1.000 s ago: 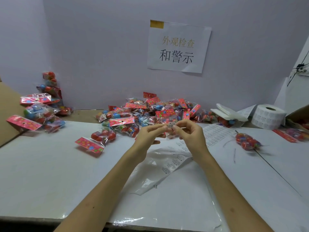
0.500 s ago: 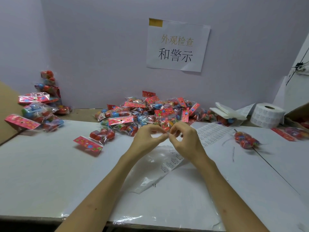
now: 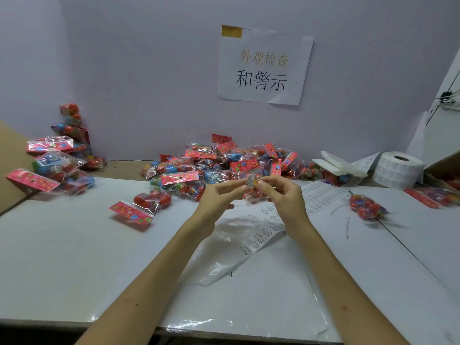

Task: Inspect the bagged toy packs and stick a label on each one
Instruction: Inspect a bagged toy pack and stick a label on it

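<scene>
Barely legible label [image 3: 250,181] pinched between left hand [image 3: 219,199] and right hand [image 3: 283,197] fingers; print unreadable.

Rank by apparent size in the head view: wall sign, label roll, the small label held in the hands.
1. Wall sign, by far the largest.
2. Label roll.
3. Label, tiny, pinched between the left hand and right hand.

The label is nearest the camera yet looks smallest, so the order is safe.
</scene>
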`<act>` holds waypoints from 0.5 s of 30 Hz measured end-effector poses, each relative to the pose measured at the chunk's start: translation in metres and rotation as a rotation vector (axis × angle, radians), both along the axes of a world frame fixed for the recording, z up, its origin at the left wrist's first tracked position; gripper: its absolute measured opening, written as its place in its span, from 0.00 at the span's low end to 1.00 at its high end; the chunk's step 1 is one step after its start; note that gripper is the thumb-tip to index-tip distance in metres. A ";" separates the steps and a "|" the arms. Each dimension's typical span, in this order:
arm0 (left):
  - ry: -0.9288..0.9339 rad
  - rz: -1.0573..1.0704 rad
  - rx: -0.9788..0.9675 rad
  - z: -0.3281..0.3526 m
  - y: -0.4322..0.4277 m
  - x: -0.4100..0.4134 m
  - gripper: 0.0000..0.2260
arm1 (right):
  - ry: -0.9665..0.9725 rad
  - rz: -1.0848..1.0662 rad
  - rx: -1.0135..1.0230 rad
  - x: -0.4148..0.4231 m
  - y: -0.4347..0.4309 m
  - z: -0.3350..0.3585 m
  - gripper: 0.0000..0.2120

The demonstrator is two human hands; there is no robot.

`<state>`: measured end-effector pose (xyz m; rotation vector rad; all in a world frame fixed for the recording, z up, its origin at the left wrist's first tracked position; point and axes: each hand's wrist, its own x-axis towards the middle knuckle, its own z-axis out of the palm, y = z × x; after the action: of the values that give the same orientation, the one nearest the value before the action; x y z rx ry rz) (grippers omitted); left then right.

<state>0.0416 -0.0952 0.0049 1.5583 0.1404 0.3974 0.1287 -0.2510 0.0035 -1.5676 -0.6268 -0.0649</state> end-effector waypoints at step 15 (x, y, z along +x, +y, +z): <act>0.182 0.031 0.142 -0.014 0.003 0.011 0.32 | -0.145 -0.087 0.044 -0.009 0.004 0.002 0.05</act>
<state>0.0528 -0.0925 -0.0089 1.7341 0.2831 0.2942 0.1195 -0.2474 0.0058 -1.5560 -0.6662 -0.2580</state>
